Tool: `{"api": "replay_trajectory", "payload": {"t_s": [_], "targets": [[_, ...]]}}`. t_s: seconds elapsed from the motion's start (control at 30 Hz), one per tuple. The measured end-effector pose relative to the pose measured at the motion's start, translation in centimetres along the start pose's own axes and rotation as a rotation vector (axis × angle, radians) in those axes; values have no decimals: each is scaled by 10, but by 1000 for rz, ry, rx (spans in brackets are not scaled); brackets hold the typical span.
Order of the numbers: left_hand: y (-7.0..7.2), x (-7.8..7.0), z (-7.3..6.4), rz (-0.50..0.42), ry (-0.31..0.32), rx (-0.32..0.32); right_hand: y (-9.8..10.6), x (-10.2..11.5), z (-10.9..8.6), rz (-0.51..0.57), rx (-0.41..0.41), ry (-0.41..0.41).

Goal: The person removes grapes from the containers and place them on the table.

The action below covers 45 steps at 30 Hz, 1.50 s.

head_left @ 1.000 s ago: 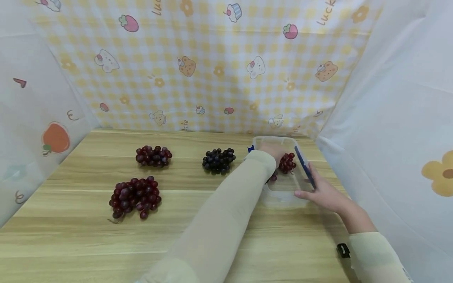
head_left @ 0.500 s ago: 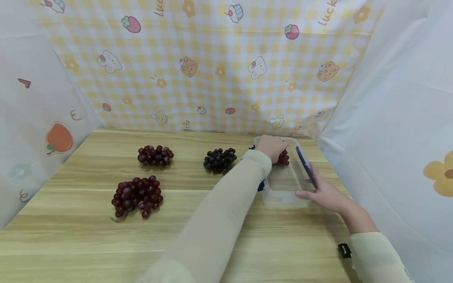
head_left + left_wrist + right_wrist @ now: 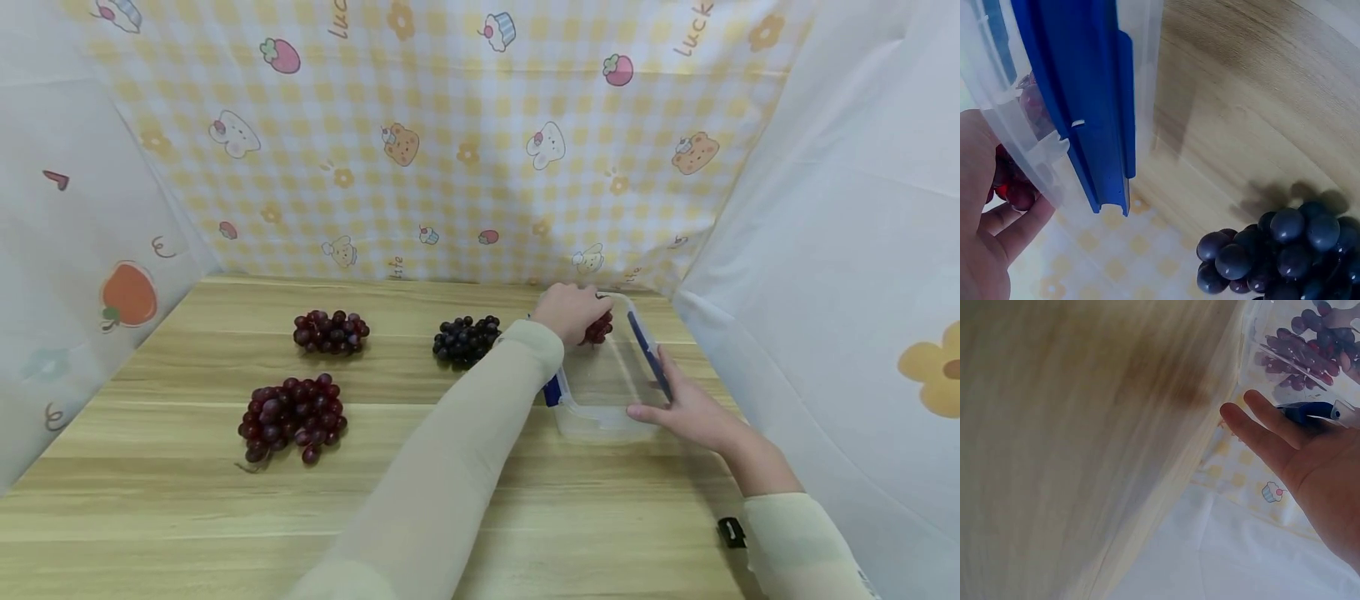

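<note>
A clear plastic food box [image 3: 600, 429] with blue side latches stands at the back right. My left hand [image 3: 568, 312] reaches over its far left part, fingers curled around a bunch of red grapes [image 3: 597, 327]. In the left wrist view, those grapes [image 3: 1017, 192] sit between thumb and fingers, right by the box rim. Through the box wall in the right wrist view, dark red grapes [image 3: 1297, 353] show inside. My right hand [image 3: 693, 408] steadies the box's right side, thumb at the near rim, straight fingers beside the blue latch [image 3: 649, 354].
Black grapes [image 3: 465, 342] lie just left of the box. Farther left are two bunches of red grapes, one at the back [image 3: 331, 332] and a larger one nearer [image 3: 292, 417]. A small black object [image 3: 731, 532] lies by the right sleeve. Cloth walls border the wooden table [image 3: 187, 517].
My left hand has risen from deeper in the box and shifted left and back, and the red grapes at its fingers moved the same way. The right hand stays at the box side.
</note>
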<state>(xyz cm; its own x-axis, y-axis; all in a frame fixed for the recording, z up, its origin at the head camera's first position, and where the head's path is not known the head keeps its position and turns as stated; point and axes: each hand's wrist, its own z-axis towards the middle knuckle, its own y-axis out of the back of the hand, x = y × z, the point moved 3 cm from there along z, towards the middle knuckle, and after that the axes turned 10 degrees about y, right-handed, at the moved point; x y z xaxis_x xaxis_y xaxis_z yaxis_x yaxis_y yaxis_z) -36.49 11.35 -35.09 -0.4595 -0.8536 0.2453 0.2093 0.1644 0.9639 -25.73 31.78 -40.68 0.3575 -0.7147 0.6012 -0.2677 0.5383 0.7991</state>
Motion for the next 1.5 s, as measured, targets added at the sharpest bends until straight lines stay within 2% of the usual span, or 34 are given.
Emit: {"api": "replay_trajectory", "payload": {"t_s": [0.23,0.47,0.63,0.9,1.07,1.3,1.5], "targets": [[11,6,-3,-21,-53,-86,1,1,0,-2,-8,3],[29,17,-8,-75,-97,-108,0,2,0,5,6,-8],[40,29,-16,-99,-116,-164,-1,2,0,-1,6,-12],[48,44,-34,-130,-140,-329,-2,3,0,-12,8,-16],[48,50,-45,-148,-133,-398,-2,4,-1,-21,10,-22],[52,56,-63,-138,-150,-576,-2,6,-1,-19,6,-15],[59,60,-79,-190,-157,-690,-2,5,-1,-25,15,-34]]}}
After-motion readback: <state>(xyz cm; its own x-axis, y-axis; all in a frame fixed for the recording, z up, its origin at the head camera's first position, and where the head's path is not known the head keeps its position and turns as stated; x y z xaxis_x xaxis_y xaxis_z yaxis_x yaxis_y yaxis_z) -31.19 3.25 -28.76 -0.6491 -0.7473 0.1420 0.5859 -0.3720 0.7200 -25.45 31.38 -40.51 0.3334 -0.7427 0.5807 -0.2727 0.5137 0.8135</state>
